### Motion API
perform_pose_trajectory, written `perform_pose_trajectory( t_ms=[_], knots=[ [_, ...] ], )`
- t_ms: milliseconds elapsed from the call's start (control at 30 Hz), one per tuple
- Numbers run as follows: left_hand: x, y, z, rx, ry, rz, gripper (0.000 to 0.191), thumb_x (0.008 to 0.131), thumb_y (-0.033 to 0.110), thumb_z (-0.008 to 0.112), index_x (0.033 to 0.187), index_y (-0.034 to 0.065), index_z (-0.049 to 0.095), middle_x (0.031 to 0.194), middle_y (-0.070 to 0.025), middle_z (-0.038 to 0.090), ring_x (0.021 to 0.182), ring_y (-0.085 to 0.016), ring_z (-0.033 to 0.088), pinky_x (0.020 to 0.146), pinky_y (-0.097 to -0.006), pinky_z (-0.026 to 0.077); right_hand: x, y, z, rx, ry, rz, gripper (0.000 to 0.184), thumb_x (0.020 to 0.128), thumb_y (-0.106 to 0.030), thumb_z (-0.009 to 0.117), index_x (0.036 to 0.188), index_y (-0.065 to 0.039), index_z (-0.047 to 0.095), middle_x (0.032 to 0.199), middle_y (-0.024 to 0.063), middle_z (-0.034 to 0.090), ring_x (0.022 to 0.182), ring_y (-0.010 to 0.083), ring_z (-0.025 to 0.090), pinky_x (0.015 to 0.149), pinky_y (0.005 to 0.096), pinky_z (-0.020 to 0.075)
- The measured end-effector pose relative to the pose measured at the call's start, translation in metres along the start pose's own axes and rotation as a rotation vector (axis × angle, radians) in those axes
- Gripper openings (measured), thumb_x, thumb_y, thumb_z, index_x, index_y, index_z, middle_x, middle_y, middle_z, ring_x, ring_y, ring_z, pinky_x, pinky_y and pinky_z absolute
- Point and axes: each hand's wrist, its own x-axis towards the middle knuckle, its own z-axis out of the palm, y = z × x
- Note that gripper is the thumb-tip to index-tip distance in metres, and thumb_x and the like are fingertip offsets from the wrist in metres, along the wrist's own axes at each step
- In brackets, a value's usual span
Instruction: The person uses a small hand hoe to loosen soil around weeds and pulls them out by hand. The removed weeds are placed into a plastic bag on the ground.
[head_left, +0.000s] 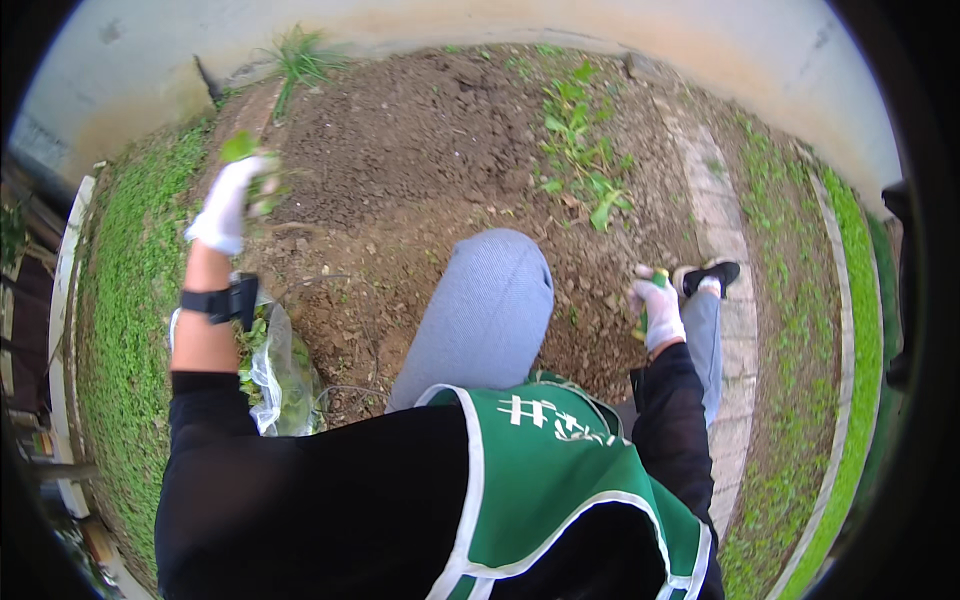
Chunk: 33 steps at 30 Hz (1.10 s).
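My left hand (238, 196), in a white glove, is raised over the soil at the left, closed around some green leafy plants (240, 146); motion blurs it. Below that forearm stands a clear plastic bag (274, 375) with green leaves in it. My right hand (658, 306), also gloved in white, is low at the right beside my shoe. It grips a green and yellow handle (660, 277) of a tool whose working end I cannot make out. A row of leafy green plants (581, 142) grows in the brown soil (405, 135) ahead of my knee.
A brick path (724, 217) runs along the right, under my shoe (709, 277). Low green ground cover (135, 247) lies at the left within a pale kerb (67, 255). A grassy tuft (300, 60) grows by the pale wall (450, 19). A thin wire or stem lies near the bag.
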Motion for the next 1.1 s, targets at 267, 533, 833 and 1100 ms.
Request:
perform_pose_trajectory(
  t_ms=[267, 533, 833, 1100],
  knots=[
    [-0.119, -0.083, -0.216, 1.104, 0.571, -0.51, 0.031, 0.078, 0.025, 0.052, 0.09, -0.0016, 0.061, 0.076, -0.019, 0.064, 0.069, -0.033, 0.061, 0.067, -0.0395, 0.047, 0.013, -0.011, -0.005, 0.108, -0.005, 0.111, 0.029, 0.084, -0.006, 0.051, 0.113, -0.013, 0.049, 0.063, -0.0024, 0.04, 0.051, 0.0101, 0.04, 0.045, 0.024, 0.033],
    [-0.194, -0.16, -0.262, 1.103, 0.756, -0.907, 0.052, 0.069, 0.044, 0.065, 0.097, 0.0, 0.064, 0.093, -0.0196, 0.065, 0.095, -0.033, 0.062, 0.079, -0.039, 0.046, 0.007, -0.002, -0.036, 0.039, -0.058, 0.119, 0.027, 0.085, -0.009, 0.053, 0.111, -0.014, 0.049, 0.065, -0.0025, 0.04, 0.055, 0.0097, 0.041, 0.049, 0.0232, 0.0332],
    [-0.201, -0.199, -0.3, 0.736, 0.457, -0.971, 0.07, 0.078, 0.06, 0.053, 0.126, 0.0092, 0.048, 0.126, -0.0208, 0.047, 0.066, -0.036, 0.062, 0.049, -0.0455, 0.048, -0.003, 0.0, -0.027, 0.095, -0.025, 0.123, 0.036, 0.081, -0.007, 0.055, 0.116, -0.012, 0.048, 0.065, -0.0035, 0.043, 0.056, 0.0079, 0.043, 0.05, 0.0213, 0.0352],
    [-0.049, -0.21, -0.265, 1.068, 0.363, -0.334, 0.028, 0.083, 0.027, 0.061, 0.1, 0.0046, 0.06, 0.085, -0.0083, 0.064, 0.075, -0.017, 0.06, 0.068, -0.0288, 0.047, -0.025, -0.023, -0.023, 0.038, 0.062, 0.12, 0.029, 0.081, -0.009, 0.06, 0.11, -0.008, 0.055, 0.075, 0.0032, 0.06, 0.059, 0.0143, 0.058, 0.05, 0.0254, 0.0427]
  ],
)
